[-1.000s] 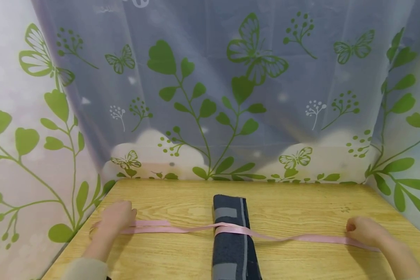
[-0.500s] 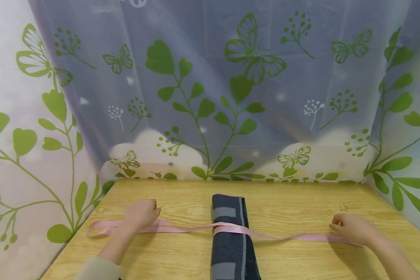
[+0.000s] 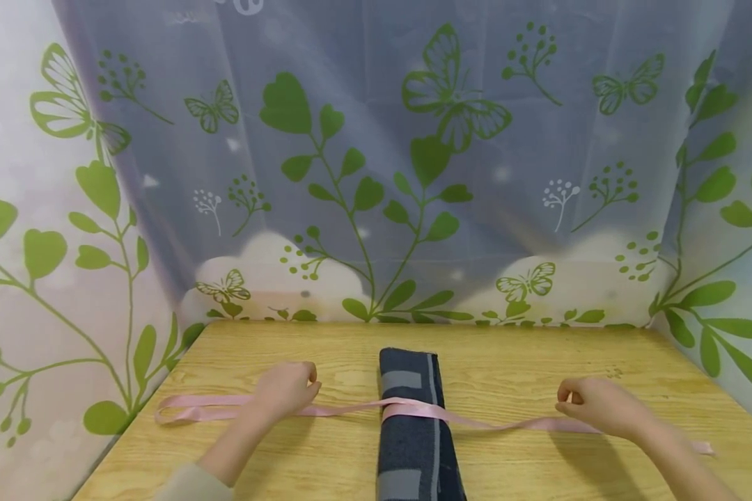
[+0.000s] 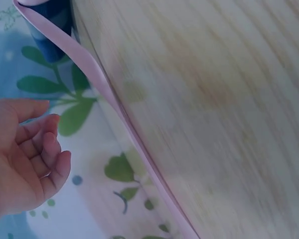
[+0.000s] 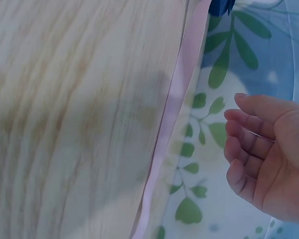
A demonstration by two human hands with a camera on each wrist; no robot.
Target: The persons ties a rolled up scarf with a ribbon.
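Observation:
A dark blue folded cloth (image 3: 407, 445) with grey patches stands lengthwise at the middle of the table. Around it runs a pink ribbon (image 3: 416, 410), crossed on top, its two tails stretching left and right over the wood. My left hand (image 3: 286, 390) hovers above the left tail, fingers loosely curled and holding nothing; the left wrist view shows its bare palm and the ribbon (image 4: 92, 69) apart from it. Over the right tail is my right hand (image 3: 604, 407), likewise loosely curled with nothing in it, the ribbon (image 5: 177, 94) lying away from its fingers in the right wrist view.
The wood-grain table (image 3: 313, 348) carries the cloth and ribbon. Behind it hangs a grey-blue curtain (image 3: 363, 139) printed with green leaves and butterflies, and similar printed panels flank both sides. The ribbon's left tail doubles back in a loop near the table's left edge.
Both hands have moved inward toward the cloth, left hand to the right and right hand to the left. The ribbon's looped left end and its right end have come into sight; the cloth stays put.

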